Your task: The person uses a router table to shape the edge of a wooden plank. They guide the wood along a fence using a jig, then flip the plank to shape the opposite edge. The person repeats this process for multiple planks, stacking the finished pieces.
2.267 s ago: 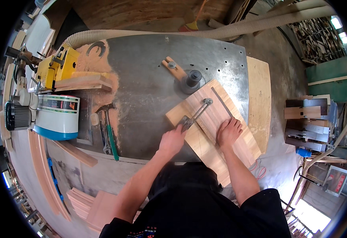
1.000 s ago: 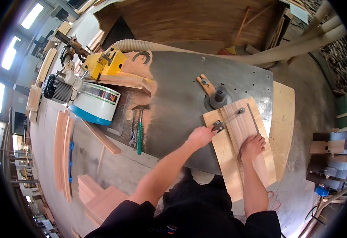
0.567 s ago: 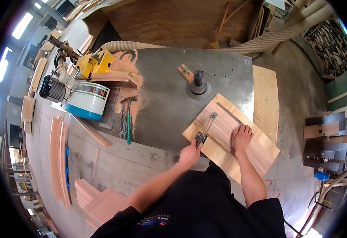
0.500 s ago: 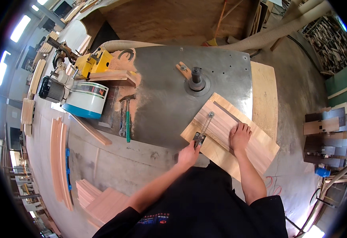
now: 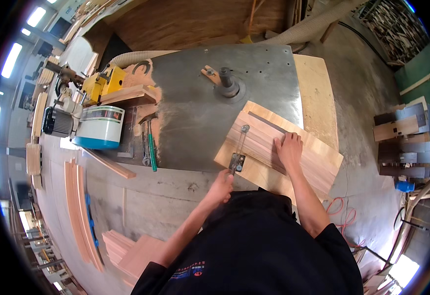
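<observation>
My left hand (image 5: pixel 220 187) is closed at the dark handle of a metal toggle clamp (image 5: pixel 237 162). The clamp is mounted near the left corner of a pale plywood base board (image 5: pixel 318 138). Its long arm reaches forward over a reddish-brown wooden panel (image 5: pixel 262 132), and the round tip sits on the panel. On the panel, to the right of the clamp, lies my open right hand (image 5: pixel 289 149), thumb apart from the fingers. A dark strip (image 5: pixel 269 121) runs along the panel's far side. Ahead stands the upright spindle (image 5: pixel 227 86) of the metal machine table (image 5: pixel 190 118).
A green-handled hammer (image 5: pixel 151 147) and a wrench (image 5: pixel 145 156) lie left on the sawdust-strewn tabletop. Beyond them is a yellow and white motor unit (image 5: pixel 99 125). Wood strips (image 5: pixel 77 211) and stacked panels (image 5: pixel 136 250) are at lower left. A ribbed hose (image 5: pixel 313 32) passes behind.
The whole view has shifted, so the table and boards appear higher and further left. My left hand has drawn slightly back along the clamp handle. My right hand stays on the panel.
</observation>
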`<move>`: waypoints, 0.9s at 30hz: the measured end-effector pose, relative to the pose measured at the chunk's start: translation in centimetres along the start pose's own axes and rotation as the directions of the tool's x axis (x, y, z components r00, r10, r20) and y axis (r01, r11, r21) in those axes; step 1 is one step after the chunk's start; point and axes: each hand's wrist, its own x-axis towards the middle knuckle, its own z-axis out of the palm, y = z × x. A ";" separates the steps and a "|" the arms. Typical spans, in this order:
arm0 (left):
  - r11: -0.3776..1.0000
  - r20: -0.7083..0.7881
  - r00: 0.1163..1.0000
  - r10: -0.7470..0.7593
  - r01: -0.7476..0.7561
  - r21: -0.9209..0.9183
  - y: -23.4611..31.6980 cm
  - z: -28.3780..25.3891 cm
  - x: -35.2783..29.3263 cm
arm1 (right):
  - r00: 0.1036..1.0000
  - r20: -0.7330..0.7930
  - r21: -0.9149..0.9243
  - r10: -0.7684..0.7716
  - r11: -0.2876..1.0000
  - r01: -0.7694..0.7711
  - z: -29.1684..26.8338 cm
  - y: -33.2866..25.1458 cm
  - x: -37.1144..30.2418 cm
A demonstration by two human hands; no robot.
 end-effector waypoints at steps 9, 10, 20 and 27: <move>0.999 0.052 0.998 -0.041 0.040 0.023 1.3 0.3 -0.5 | 0.939 0.241 -0.060 0.247 0.969 -0.239 -0.9 0.0 3.7; 0.998 0.048 0.997 -0.054 0.053 0.033 1.6 0.3 -0.5 | 0.929 0.268 -0.037 0.254 0.967 -0.253 -1.1 0.3 4.0; 0.995 0.052 0.994 -0.093 0.091 0.047 2.2 0.3 -0.8 | 0.886 0.381 0.044 0.264 0.952 -0.303 -1.6 0.6 4.8; 0.995 0.044 0.996 -0.083 0.080 0.053 2.5 0.7 -1.3 | 0.887 0.366 0.031 0.281 0.949 -0.314 -1.7 0.5 4.6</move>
